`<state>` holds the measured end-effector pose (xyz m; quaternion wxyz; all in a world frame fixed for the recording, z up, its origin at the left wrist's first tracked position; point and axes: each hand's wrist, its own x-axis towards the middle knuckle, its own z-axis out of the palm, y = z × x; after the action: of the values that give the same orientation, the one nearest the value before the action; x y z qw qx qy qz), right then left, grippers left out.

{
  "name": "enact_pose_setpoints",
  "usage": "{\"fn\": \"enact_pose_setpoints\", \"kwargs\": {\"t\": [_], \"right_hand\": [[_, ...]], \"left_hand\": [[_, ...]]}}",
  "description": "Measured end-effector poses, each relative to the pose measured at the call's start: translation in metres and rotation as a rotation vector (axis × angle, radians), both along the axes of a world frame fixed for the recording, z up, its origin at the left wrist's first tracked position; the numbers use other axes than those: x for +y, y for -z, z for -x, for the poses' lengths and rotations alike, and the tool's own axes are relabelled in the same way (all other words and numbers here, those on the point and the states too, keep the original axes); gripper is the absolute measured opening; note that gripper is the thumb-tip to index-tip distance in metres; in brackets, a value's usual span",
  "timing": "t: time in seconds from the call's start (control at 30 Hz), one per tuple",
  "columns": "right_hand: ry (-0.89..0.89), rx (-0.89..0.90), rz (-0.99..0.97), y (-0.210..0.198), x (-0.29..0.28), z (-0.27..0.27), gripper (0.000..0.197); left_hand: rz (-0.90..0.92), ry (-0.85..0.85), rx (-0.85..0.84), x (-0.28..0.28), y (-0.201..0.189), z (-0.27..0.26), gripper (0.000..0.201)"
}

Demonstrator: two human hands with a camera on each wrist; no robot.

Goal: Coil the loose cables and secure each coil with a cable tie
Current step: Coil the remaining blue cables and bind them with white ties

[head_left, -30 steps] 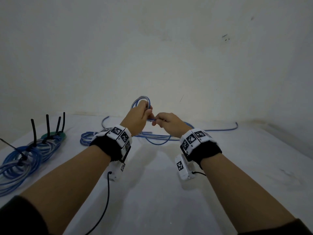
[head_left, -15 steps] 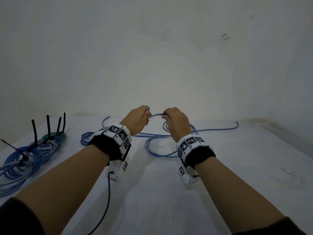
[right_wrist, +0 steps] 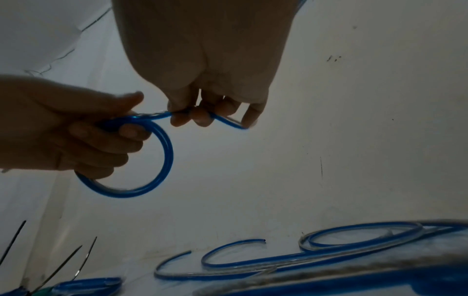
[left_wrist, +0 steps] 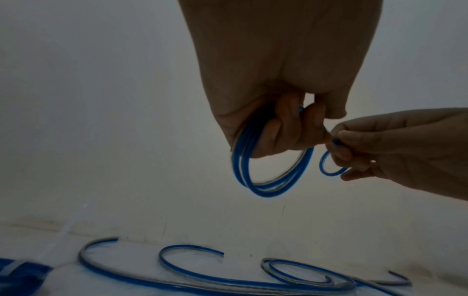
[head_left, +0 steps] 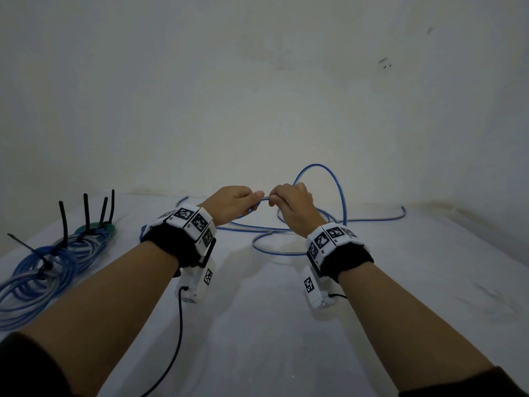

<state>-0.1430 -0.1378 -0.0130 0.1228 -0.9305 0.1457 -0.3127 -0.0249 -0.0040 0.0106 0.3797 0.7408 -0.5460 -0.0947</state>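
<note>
Since half a second ago the right hand has swung a tall loop of the blue cable up behind it, pinching the strand, fingertips almost meeting the left hand, which grips a small coil. The cable's slack trails across the white bench beyond both hands. Tied coils lie left of the left hand, below a bare wall.

left hand grips cable coil | right hand pinches cable
</note>
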Motion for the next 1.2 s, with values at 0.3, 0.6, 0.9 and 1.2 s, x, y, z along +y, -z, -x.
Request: {"fn": "enact_pose_setpoints", "kwargs": {"t": [0.3, 0.6, 0.9, 1.2], "right_hand": [[-0.168, -0.018, -0.369, -0.001, 0.006, 0.003, 0.009], [-0.115, -0.282, -0.398, 0.004, -0.001, 0.001, 0.018], [-0.037, -0.266, -0.404, 0.004, -0.002, -0.006, 0.035], [0.144, -0.098, -0.448, 0.027, -0.013, 0.009, 0.015]], "left_hand": [[0.091, 0.053, 0.306, 0.001, 0.001, -0.004, 0.04], [0.079, 0.067, 0.549, 0.003, -0.002, -0.005, 0.043], [0.2, 0.195, 0.834, 0.007, -0.008, 0.002, 0.038], [0.465, 0.154, 1.032, 0.007, -0.015, -0.013, 0.037]]}}
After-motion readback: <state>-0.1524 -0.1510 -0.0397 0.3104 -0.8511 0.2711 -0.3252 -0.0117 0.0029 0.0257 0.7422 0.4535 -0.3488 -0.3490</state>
